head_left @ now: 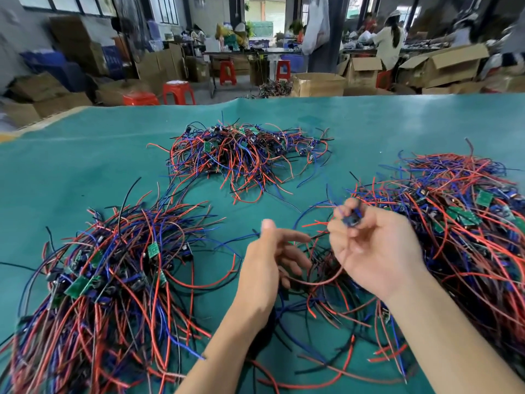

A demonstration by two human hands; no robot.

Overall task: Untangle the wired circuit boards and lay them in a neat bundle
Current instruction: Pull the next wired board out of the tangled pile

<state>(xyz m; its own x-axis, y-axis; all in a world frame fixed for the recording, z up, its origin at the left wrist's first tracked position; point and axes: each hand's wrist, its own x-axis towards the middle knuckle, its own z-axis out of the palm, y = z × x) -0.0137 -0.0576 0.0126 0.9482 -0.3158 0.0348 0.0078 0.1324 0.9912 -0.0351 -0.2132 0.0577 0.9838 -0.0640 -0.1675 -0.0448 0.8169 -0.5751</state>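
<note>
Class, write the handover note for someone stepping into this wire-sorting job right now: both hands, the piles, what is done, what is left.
Right hand pinches one small blue board with its wires trailing down.
Left hand is open, fingers among loose wires.
Piles on the green mat: left pile, far pile, large right pile.
Done: one board lifted.
Left: free it and lay it down; I cannot tell which pile is sorted.

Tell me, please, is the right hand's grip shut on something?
Yes: the right hand pinches a small blue board at its fingertips, its wires hanging below.

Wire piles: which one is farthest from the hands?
The far middle pile, alone near the table's back edge; the left pile and right pile flank the hands.
</note>
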